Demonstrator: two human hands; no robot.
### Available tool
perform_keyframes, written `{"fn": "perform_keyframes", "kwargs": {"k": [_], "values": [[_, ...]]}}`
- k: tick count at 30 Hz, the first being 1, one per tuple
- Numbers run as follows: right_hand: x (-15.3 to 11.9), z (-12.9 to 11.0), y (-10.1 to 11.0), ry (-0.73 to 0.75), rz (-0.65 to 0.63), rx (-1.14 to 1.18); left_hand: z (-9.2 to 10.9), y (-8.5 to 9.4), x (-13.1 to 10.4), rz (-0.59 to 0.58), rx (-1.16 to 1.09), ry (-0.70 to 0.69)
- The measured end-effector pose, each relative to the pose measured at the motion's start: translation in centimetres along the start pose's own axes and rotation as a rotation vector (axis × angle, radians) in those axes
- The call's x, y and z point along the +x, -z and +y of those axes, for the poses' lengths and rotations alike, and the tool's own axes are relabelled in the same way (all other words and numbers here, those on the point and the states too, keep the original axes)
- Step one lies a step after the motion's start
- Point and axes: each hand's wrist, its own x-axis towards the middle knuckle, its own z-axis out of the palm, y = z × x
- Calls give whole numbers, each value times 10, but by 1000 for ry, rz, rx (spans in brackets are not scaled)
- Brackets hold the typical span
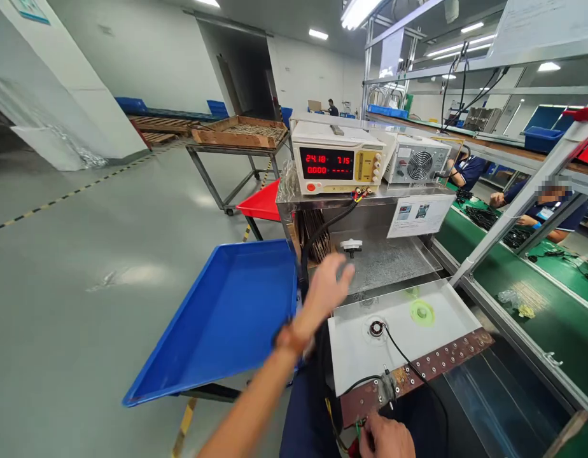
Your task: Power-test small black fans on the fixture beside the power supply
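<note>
My left hand [328, 285] is stretched forward and blurred, fingers loosely apart and holding nothing. It hovers over the steel shelf [389, 261], just left of a small white knob-like part [351, 245]. My right hand [387, 439] is at the bottom edge, with its fingers curled on red and green wires [355, 439] at the left end of a brown perforated strip [432, 362]. Behind the strip lies a white plate [356, 356]. On it sit a small round black part [376, 328] with a black cable and a green disc [422, 312].
A tilted blue tray [227, 318] stands at my left. A power supply [339, 159] with red digits and a fan unit [418, 164] top the steel stand. A green conveyor [537, 305] runs along the right, where seated co-workers [546, 210] handle black cables. A red tray [263, 203] sits behind.
</note>
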Motion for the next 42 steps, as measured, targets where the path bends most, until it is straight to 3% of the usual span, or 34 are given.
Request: {"fn": "perform_keyframes", "kwargs": {"k": [2,5,7,8,10,11,12,14,16,19,22,24,28,30,33,37,40,42], "values": [[7,1,20,-46,-39,264,-2,-27,-89,-94,-246,198],[27,-8,77,-169,-125,870,9,-72,-208,-120,-633,559],[50,-17,113,-245,-187,1212,24,-100,-254,-192,-901,620],[64,-21,126,-243,-195,1311,32,-111,-264,-305,-1019,638],[97,-24,136,-180,-235,1369,44,-125,-262,-452,-1149,733],[115,-21,133,-147,-265,1331,47,-127,-251,-437,-1169,782],[133,-17,125,-125,-281,1246,47,-127,-238,-362,-1166,823],[167,-5,103,-106,-185,921,44,-123,-208,-153,-1142,813],[191,8,79,-94,-62,621,41,-118,-185,-82,-1182,776],[207,23,53,-85,43,415,42,-122,-174,-116,-1387,892],[205,34,40,-56,29,272,39,-137,-177,-198,-1562,974],[200,41,35,-21,1,203,27,-148,-177,-224,-1359,871],[193,49,31,41,14,159,-13,-166,-161,-90,-478,526],[191,48,32,52,39,185,-31,-173,-154,-103,-287,437],[195,45,37,49,99,276,-45,-179,-149,-229,-230,388],[196,50,62,-24,236,474,-36,-171,-144,-301,-207,409],[171,60,109,-122,295,677,-16,-152,-155,-328,-265,428],[141,66,150,-259,325,994,-1,-133,-178,-342,-443,422]]}}
